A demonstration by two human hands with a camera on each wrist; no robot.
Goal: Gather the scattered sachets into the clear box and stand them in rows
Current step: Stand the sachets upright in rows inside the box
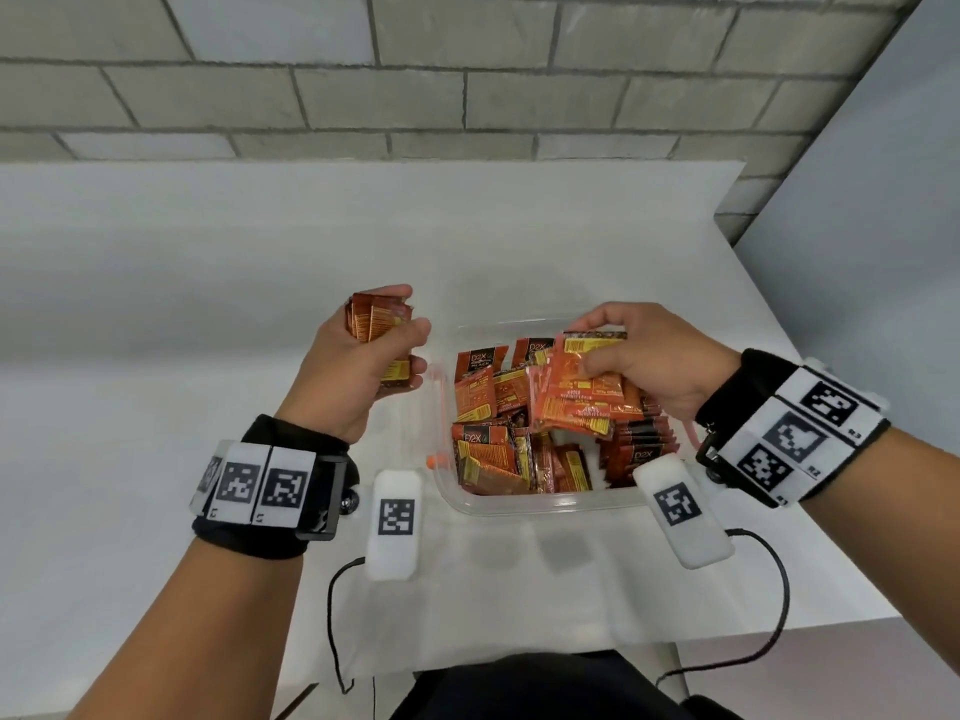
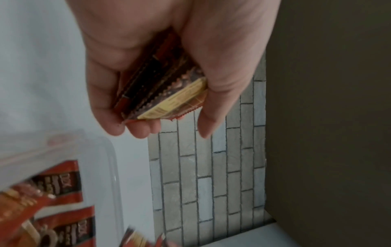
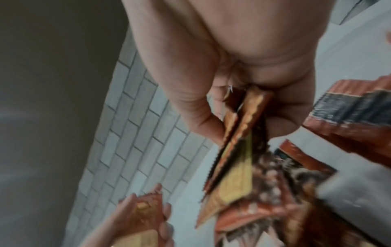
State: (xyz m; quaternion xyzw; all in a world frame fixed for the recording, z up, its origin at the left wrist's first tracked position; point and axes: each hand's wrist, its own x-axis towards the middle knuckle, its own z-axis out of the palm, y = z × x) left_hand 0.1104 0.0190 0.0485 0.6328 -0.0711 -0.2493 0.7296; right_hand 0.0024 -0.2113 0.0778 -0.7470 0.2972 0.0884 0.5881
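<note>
Orange-and-black sachets (image 1: 540, 449) fill the clear box (image 1: 519, 504) at centre frame in the head view — some upright along the right and near sides, the rest leaning and overlapping in a jumble. The box sits on the white table (image 1: 182, 314), its near rim toward the bottom of the picture. An orange tab shows at the box's left edge.

Over the upper right part of the box, the right hand (image 1: 644, 356) pinches a fanned bunch of sachets (image 1: 582, 387) between thumb and fingers; their lower edges hang down toward the pile. From the right wrist view the thumb presses one side of the bunch and the fingers the other, with serrated edges poking out, though the picture is blurred.

Just left of the box, clear of its rim, the left hand (image 1: 358, 366) grips a tight stack of sachets (image 1: 376, 324) — fingers curled round it, thumb across the front. In the left wrist view that stack (image 2: 165, 93) sits edge-on in the curled hand (image 2: 158, 50), zigzag seals showing, and a corner of the box (image 2: 101, 167) appears at lower left with sachets behind its wall.

Both wrists wear black bands with square-patterned markers. A grey brick wall (image 1: 467, 70) runs across the top of the frame.
</note>
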